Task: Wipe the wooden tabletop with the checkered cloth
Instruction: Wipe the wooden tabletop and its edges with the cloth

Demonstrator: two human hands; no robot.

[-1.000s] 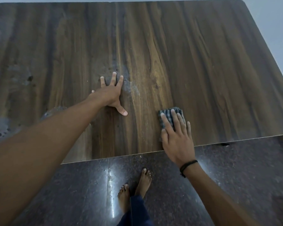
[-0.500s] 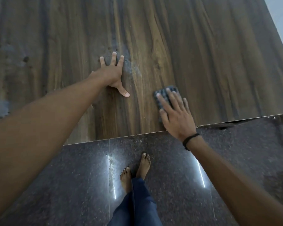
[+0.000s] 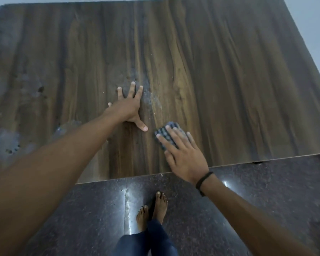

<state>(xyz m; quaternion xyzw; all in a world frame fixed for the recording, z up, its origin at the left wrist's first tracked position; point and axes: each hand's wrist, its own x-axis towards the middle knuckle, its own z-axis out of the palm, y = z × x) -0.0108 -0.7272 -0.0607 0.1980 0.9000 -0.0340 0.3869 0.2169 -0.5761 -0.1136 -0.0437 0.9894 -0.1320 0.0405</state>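
Note:
The wooden tabletop [image 3: 220, 74] fills the upper part of the head view, dark brown with streaky grain. A folded checkered cloth [image 3: 165, 134] lies near the front edge, a little right of centre. My right hand [image 3: 183, 154] presses flat on the cloth with straight, spread fingers and covers most of it. My left hand [image 3: 129, 108] rests flat on the bare wood just left of the cloth, fingers splayed, thumb pointing toward the cloth. A pale dusty streak [image 3: 154, 100] runs between the two hands.
Grey dusty smears [image 3: 6, 143] and dark specks mark the left side of the tabletop. The table's front edge [image 3: 248, 162] runs just behind my right wrist. Below it is a dark polished floor [image 3: 266, 200] with my bare feet [image 3: 151, 209].
My right hand has slid the cloth leftward, closer to my left thumb. My left hand has stayed planted in place. The camera view has shifted up and down.

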